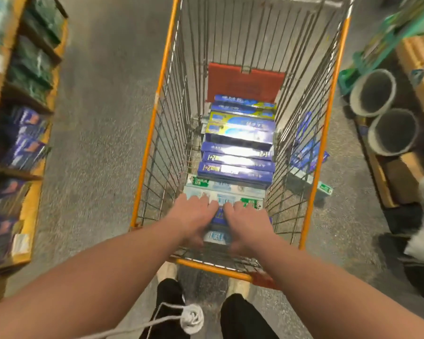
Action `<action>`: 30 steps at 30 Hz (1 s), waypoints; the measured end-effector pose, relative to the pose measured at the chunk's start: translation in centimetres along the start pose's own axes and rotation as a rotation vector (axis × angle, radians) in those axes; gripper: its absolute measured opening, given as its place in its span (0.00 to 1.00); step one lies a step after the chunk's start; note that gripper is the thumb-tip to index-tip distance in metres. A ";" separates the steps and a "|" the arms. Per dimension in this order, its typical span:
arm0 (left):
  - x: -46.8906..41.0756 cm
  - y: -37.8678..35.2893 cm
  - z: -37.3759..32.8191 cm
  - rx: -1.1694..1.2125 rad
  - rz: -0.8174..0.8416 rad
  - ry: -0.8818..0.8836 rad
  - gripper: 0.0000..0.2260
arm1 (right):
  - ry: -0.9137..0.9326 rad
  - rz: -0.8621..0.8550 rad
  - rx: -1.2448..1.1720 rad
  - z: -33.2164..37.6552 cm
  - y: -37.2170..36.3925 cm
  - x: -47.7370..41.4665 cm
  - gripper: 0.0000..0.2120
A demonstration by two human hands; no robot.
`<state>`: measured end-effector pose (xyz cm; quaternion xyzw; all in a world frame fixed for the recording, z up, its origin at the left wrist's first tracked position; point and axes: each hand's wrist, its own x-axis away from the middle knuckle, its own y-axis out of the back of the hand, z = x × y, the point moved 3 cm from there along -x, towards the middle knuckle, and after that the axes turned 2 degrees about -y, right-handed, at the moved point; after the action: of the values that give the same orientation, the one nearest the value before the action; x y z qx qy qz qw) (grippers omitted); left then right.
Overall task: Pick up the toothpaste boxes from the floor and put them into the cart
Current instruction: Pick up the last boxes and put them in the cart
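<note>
The left hand [194, 216] and right hand [249, 220] are lying on blue and pale cardboard toothpaste boxes [235, 172] at the orange-rimmed wire cart's [145, 148] near end; blur is hiding any grip. The blue floor boxes [304, 155] beside its right wall are looking light and stiff, probably best pinched across their narrow sides.

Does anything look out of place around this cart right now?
Yes. Several toothpaste boxes lie scattered at odd angles on the floor just right of the cart, unlike the neat row stacked inside it.
</note>
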<state>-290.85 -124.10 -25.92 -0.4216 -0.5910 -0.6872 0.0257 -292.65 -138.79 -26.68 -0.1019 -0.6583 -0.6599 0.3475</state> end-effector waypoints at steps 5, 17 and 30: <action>-3.2 -3.9 0.0 0.012 0.007 -0.007 0.38 | -0.037 0.008 -0.003 -0.3 -3.6 -2.7 0.41; -7.2 -7.3 0.2 -0.037 -0.015 -0.064 0.33 | -0.051 -0.025 0.033 -0.8 -7.0 -5.9 0.31; -6.6 -7.7 0.7 -0.073 -0.079 -0.001 0.45 | -0.079 -0.142 0.020 -1.0 -6.1 -5.3 0.37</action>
<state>-290.32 -124.26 -36.11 -0.3993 -0.5815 -0.7086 -0.0172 -292.05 -138.64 -34.82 -0.0776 -0.6837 -0.6717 0.2746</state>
